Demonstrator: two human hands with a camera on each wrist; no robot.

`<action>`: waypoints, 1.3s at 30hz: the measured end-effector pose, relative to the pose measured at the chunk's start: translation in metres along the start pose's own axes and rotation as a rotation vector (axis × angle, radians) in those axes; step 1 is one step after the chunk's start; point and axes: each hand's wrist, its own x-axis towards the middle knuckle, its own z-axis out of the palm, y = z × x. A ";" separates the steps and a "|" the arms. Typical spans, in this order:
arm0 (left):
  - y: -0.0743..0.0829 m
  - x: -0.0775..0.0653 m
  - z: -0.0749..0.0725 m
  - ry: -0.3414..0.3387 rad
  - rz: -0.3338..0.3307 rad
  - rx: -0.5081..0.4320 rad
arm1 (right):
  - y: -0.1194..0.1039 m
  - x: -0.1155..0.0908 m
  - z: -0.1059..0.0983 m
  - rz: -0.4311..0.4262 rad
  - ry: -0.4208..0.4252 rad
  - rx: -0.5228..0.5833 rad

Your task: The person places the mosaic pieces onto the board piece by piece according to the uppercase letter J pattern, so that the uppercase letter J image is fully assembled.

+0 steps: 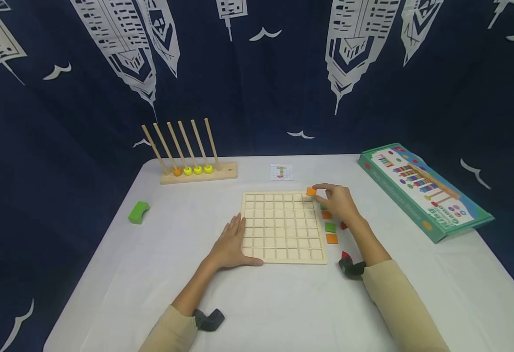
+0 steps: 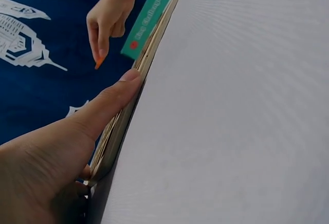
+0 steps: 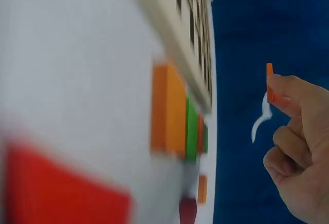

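A pale wooden grid board [image 1: 283, 227] lies flat on the white table. My left hand [image 1: 232, 244] rests at its lower left corner, fingers extended along the left side and thumb along the front edge; the left wrist view shows the thumb [image 2: 110, 100] against the rim. Between thumb and forefinger, my right hand [image 1: 338, 201] pinches an orange square tile [image 1: 311, 191] over the board's far right corner. In the right wrist view the tile [image 3: 269, 82] is edge-on, raised above the board. Right of the board, green [image 1: 330, 227] and orange [image 1: 331, 238] tiles form a column, partly hidden by the hand.
Red pieces [image 1: 346, 255] lie by the right forearm. Behind the board is a small pattern card [image 1: 281, 172]. A wooden peg rack [image 1: 198, 177] with several beads stands far left, a green arch block [image 1: 139, 212] nearer left, and a green game box [image 1: 424, 190] far right.
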 end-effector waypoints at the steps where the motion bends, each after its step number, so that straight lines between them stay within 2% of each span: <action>1: -0.001 -0.001 0.000 0.000 -0.002 -0.004 | -0.006 -0.002 0.004 -0.023 -0.008 0.003; 7: -0.007 -0.005 0.003 0.024 0.001 -0.017 | -0.031 -0.008 0.037 -0.148 -0.051 0.028; 13: -0.008 -0.004 0.003 0.040 0.036 0.000 | -0.045 -0.002 0.066 -0.138 -0.084 0.052; 19: -0.007 -0.004 0.003 0.033 0.030 0.002 | -0.050 0.011 0.085 -0.140 -0.117 0.031; 27: -0.005 -0.005 0.003 0.043 0.052 0.000 | -0.051 0.017 0.094 -0.136 -0.114 0.022; 39: -0.008 -0.003 0.007 0.025 0.049 0.006 | -0.051 0.014 0.091 -0.120 -0.161 0.008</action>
